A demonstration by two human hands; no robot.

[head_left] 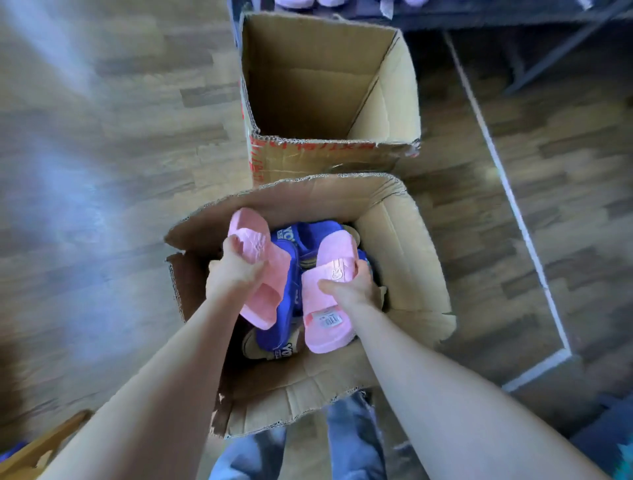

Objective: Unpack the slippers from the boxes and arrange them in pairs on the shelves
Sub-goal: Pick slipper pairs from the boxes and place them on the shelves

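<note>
**Two pink slippers in hand over the near box**

The near cardboard box point(404, 246) sits in the lower middle of the frame on a wood-plank floor point(102, 137). Its corrugated flaps are torn and ragged, and the left one is bent outward. A second cardboard box point(308, 85) touches its far side in the upper middle, with red print along its near edge and its plain bottom in view. At the top right stands a dark metal shelf frame point(548, 51), and pale purple slippers point(329, 2) are just visible at the top edge. A pale strip point(513, 205) runs diagonally down the right side of the floor. Blue jeans point(349, 442) show below the near box, and a wooden edge point(41, 448) cuts into the lower left corner.

The left hand point(236, 270) grips one pink slipper point(270, 294) across its strap, tilted on its side above the box's left half. The right hand point(349, 287) clasps the other pink slipper point(339, 248) at its strap, sole side down, thumb on the footbed. Both are smooth moulded slides. The right one carries a raised rabbit emblem point(337, 273) and a barcode sticker point(329, 320) on its heel. Between and beneath them, fuzzy blue slippers point(287, 308) with white lettering crowd the box, and a tan slipper point(255, 346) lies under those.
</note>
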